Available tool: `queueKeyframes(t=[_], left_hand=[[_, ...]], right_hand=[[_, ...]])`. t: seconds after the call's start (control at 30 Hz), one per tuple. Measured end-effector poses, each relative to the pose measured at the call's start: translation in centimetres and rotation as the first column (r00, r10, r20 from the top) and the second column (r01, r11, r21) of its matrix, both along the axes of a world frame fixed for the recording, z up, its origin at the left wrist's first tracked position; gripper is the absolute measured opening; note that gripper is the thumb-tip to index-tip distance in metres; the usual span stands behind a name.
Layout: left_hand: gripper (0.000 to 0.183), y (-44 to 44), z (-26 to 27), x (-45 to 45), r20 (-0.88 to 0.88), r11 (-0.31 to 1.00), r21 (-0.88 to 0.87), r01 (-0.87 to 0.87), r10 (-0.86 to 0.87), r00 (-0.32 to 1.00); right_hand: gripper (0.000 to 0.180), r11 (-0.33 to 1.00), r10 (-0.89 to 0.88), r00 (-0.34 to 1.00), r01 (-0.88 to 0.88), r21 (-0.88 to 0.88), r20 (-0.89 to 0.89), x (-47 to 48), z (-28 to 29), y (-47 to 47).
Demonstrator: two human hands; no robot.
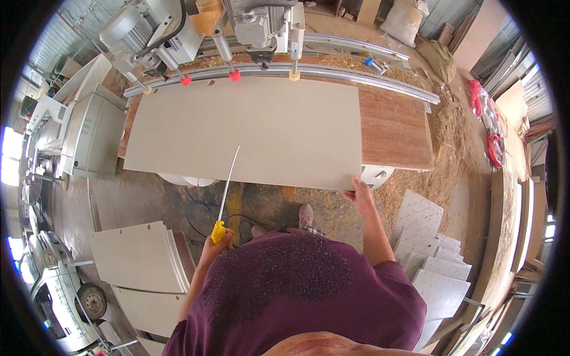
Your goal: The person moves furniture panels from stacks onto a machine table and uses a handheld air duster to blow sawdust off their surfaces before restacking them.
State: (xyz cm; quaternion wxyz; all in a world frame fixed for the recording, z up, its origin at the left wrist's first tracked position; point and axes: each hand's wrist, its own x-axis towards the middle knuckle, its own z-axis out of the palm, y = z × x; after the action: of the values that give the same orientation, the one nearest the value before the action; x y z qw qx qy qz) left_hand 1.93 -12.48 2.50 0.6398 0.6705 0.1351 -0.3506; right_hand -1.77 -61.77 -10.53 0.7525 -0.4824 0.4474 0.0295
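A large pale flat panel [249,129] lies on the wooden machine table [394,129], with round holes near its far edge. My left hand [221,242] grips the yellow handle of an air blow gun [218,231], whose long thin metal nozzle reaches up over the panel. The nozzle's tip looks bent and faint. At the near right corner of the panel, my right hand [360,193] holds the edge, thumb on top and fingers partly hidden beneath. Above the far edge stand press cylinders with red pads [234,74] and a motor-driven drilling head [260,31].
Stacked pale panels [133,258] lean at the lower left, and marbled panels [441,271] at the lower right. An air hose [196,218] curls on the floor. Metal rails [387,82] cross behind the panel. Sawdust [449,147] covers the floor on the right.
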Motion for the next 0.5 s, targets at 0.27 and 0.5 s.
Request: queueKeyframes(t=[0.27, 0.5], left_hand=[[0.026, 6.1, -3.7, -2.5, 0.033, 0.982, -0.106, -0.155, 0.159, 0.987], [0.026, 8.8, 0.9, -3.9, -0.061, 0.957, -0.039, -0.286, 0.284, 0.957]], right_hand=[[0.054, 0.997, 0.035, 0.999, -0.033, -0.066, 0.033, 9.1, -1.4, 11.8], [0.055, 0.995, 0.023, 0.999, -0.021, -0.096, 0.023, 13.2, 0.3, 19.3]])
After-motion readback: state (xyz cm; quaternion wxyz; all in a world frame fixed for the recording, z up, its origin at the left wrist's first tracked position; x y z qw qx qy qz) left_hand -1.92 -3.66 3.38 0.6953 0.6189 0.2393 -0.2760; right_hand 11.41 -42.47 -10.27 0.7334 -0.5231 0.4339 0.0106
